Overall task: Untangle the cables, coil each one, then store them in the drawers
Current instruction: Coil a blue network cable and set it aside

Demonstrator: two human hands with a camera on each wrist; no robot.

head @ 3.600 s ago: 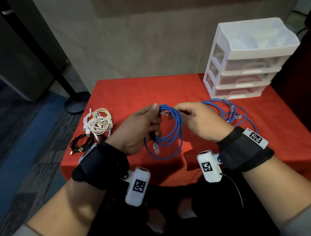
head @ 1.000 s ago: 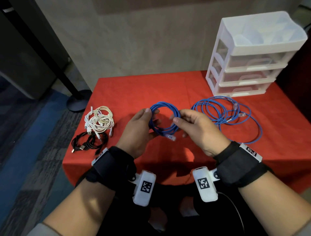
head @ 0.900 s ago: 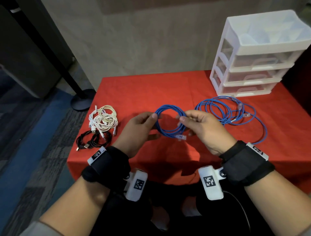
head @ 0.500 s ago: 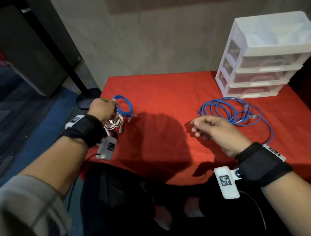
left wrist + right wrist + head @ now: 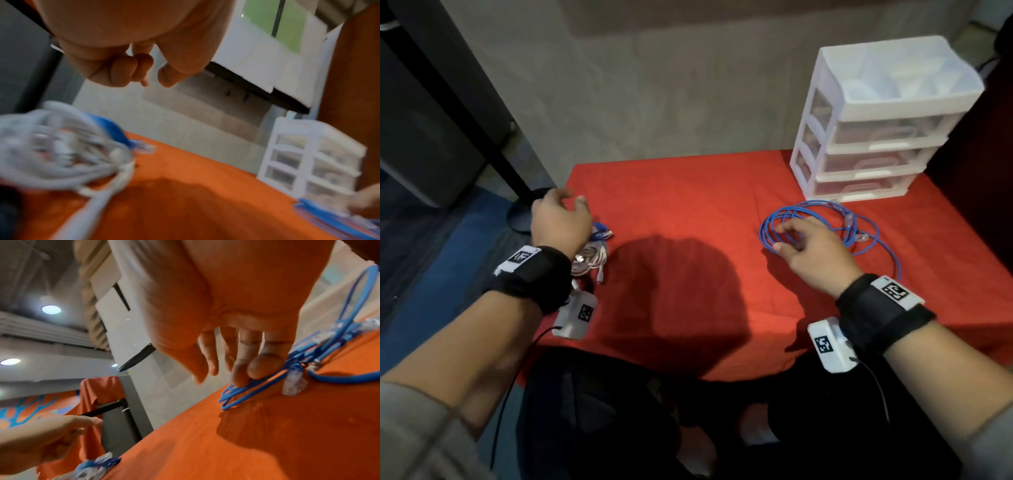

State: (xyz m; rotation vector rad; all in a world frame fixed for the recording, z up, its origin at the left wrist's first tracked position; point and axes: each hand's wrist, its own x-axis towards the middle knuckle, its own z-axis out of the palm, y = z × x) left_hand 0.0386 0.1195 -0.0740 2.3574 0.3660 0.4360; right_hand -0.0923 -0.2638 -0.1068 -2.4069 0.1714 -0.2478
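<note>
The left hand (image 5: 560, 221) is hovering over the near-left corner of the red tablecloth (image 5: 688, 212). Its fingers are loosely curled and holding nothing; the left wrist view shows them clear of every cable. Directly beneath this hand the small coiled blue cable (image 5: 601, 233) is lying on the cloth, mostly hidden by the hand, with one clear plug pointing right. Just nearer than it the white cable bundle (image 5: 589, 262) is resting, touching or overlapping the blue coil; which one lies on top cannot be told.

The centre of the cloth is lying in shadow.

The right hand (image 5: 813, 253) is reaching down onto the loose blue network cable (image 5: 825, 222). In the right wrist view its fingertips (image 5: 240, 378) are pressing on, or starting to hook, the nearest strands; a full grasp is not shown, and the fingers are reading as extended rather than clenched.

Deciding relation: the loose cable is lying to the far right of the right hand, spreading away from the fingertips toward the white drawer unit (image 5: 876, 130). Its long axis is running left to right. The right hand is touching it; the left hand is well apart.

Appearance: several wide, uneven loops are overlapping, with clear plugs near the right side and one long strand trailing near-right. The drawers are appearing closed.
</note>
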